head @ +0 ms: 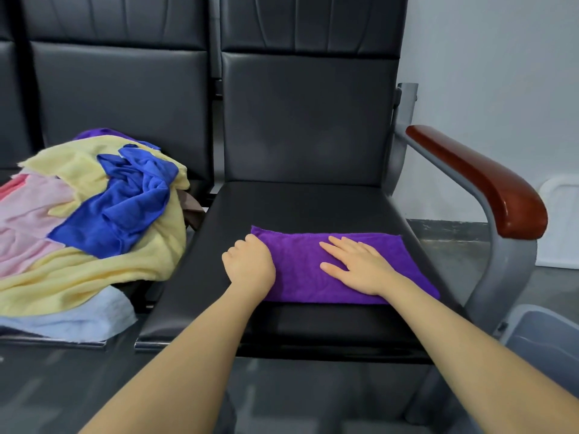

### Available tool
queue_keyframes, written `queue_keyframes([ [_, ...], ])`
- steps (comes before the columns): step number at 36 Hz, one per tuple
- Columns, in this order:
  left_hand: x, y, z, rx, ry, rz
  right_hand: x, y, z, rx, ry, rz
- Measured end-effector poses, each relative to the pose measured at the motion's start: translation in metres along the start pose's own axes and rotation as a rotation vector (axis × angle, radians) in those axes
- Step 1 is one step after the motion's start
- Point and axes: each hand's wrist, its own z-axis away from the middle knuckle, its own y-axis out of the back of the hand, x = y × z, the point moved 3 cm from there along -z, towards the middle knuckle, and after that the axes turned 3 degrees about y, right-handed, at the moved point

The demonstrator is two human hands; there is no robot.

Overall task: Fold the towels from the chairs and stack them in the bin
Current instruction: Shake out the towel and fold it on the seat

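Far to your left, on the neighbouring seat, the unfolded pile waits: a pink towel at the edge, a yellow towel spread wide under the rest, a crumpled blue towel on top, and a pale blue towel hanging over the front lip. A scrap of a second purple cloth shows at the back of the heap. They lie loose and overlapping, so judge them as not yet handled; most of the job is ahead of you.

Moving right, your left hand sits at the left end of the purple towel, fingers curled over that edge. Whether they pinch the cloth or only bunch against it, you cannot tell from here; most likely it is there to take that end for the next fold.

The purple towel itself lies flat as a long strip across the front of the black chair seat, clear of the pile, which gives you a firm bare surface to fold on.

Your right hand lies flat on the towel's right half, fingers straight and spread, gripping nothing. It seems to pin the cloth so it will not slide on the smooth seat while the left end comes over.

Further right stands the wooden armrest, and below it, low at the frame's corner, the rim of a grey bin, close by for the finished towel. Its contents are hidden.
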Motion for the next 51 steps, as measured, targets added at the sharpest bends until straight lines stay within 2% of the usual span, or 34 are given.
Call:
queue_keyframes([
  [6,0.006,0.019,-0.002,0.174,-0.185,0.025,-0.015,-0.002,-0.001,-0.018,-0.052,0.037],
  [13,0.01,0.049,-0.003,0.289,-0.18,0.274,-0.044,-0.006,-0.011,-0.008,-0.09,0.006],
  [16,0.02,0.061,0.003,0.305,-0.235,0.325,-0.047,-0.003,-0.016,0.0,-0.093,-0.078],
  [20,0.038,0.07,0.014,0.241,-0.328,0.407,-0.036,0.013,-0.008,0.243,-0.138,-0.432],
  [22,0.049,0.07,0.02,0.201,-0.349,0.479,-0.022,0.021,0.003,0.334,-0.218,-0.455],
  [27,0.079,0.064,0.033,0.04,-0.355,0.732,0.016,0.03,0.034,0.391,-0.388,-0.399],
  [32,0.114,0.051,0.04,-0.088,-0.388,0.839,0.041,0.029,0.053,0.363,-0.49,-0.394],
  [36,0.141,0.031,0.05,-0.418,-0.417,0.772,0.057,0.024,0.064,0.317,-0.533,-0.449],
  [38,0.144,0.026,0.052,-0.473,-0.412,0.701,0.059,0.022,0.066,0.307,-0.539,-0.456],
  [42,0.14,0.024,0.045,-0.247,-0.346,0.531,0.061,0.021,0.063,0.294,-0.548,-0.402],
  [45,0.131,0.022,0.042,-0.041,-0.262,0.227,0.056,0.021,0.057,0.287,-0.582,-0.338],
  [47,0.124,0.017,0.039,0.005,-0.191,0.064,0.052,0.02,0.056,0.285,-0.608,-0.251],
  [51,0.111,0.003,0.029,-0.047,-0.081,-0.052,0.044,0.018,0.056,0.257,-0.61,-0.085],
])
